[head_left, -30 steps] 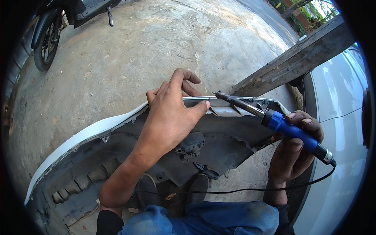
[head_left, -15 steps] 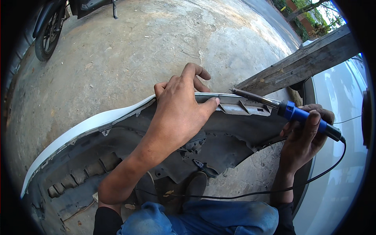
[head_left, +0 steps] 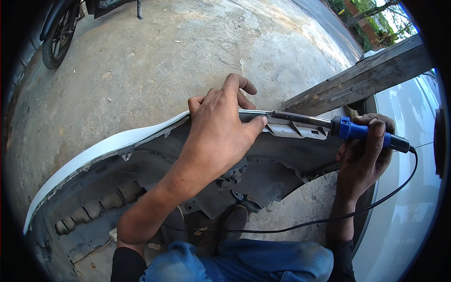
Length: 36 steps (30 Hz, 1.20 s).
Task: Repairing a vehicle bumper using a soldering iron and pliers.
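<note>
A white car bumper (head_left: 120, 141), its dark inner side toward me, lies across the view above my knees. My left hand (head_left: 218, 120) pinches its upper edge, thumb on the near side and some fingers curled over the far side. In my right hand (head_left: 369, 148) is a soldering iron (head_left: 361, 132) with a blue handle and a metal barrel, held almost level. Its tip lies at the bumper's edge, close to my left thumb; whether it touches is too fine to tell. A black cord runs from the handle down across my legs.
Pliers (head_left: 246, 202) lie by my shoe (head_left: 235, 221). A wooden beam (head_left: 357, 75) slants in from the upper right, close above the iron. A white car body (head_left: 404, 202) stands at the right. A motorcycle wheel (head_left: 58, 44) rests on the concrete at the far left.
The soldering iron has moved left and slightly down, so its tip now lies along the bumper edge beside my left thumb. My left hand keeps its hold, nearly still.
</note>
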Each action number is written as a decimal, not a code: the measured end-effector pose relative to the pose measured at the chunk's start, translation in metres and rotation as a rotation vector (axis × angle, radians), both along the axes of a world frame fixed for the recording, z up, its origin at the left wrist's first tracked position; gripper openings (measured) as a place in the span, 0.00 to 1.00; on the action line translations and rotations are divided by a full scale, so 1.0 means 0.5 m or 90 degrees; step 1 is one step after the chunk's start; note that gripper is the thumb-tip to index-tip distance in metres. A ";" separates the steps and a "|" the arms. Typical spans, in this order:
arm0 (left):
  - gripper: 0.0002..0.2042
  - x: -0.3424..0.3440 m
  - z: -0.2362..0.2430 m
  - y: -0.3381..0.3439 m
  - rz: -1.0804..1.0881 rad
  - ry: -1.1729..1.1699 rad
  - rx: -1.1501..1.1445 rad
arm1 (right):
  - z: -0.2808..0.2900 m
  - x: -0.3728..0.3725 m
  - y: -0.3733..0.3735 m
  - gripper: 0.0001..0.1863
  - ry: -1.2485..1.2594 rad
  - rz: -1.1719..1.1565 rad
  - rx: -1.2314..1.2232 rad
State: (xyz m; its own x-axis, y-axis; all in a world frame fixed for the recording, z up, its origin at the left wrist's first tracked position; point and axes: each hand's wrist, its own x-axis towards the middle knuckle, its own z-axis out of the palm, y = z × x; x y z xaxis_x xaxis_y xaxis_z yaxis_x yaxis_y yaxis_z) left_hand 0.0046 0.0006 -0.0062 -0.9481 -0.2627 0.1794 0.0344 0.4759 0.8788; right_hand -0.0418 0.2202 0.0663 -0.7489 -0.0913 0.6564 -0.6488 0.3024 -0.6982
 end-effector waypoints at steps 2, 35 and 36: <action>0.23 -0.001 0.002 0.000 -0.006 -0.008 0.008 | 0.007 0.005 -0.003 0.17 0.011 0.024 0.003; 0.23 -0.003 -0.001 0.001 -0.003 -0.003 0.001 | 0.004 0.004 -0.002 0.16 0.027 0.085 0.034; 0.23 -0.003 -0.001 0.001 -0.003 -0.003 0.002 | 0.005 0.004 -0.002 0.16 0.025 0.092 0.036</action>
State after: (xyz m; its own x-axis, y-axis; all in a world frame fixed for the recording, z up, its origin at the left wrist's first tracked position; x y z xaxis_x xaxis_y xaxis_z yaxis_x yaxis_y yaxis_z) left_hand 0.0029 0.0010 -0.0068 -0.9502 -0.2583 0.1740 0.0325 0.4733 0.8803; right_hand -0.0396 0.2193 0.0687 -0.6991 -0.2335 0.6758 -0.7150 0.2428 -0.6557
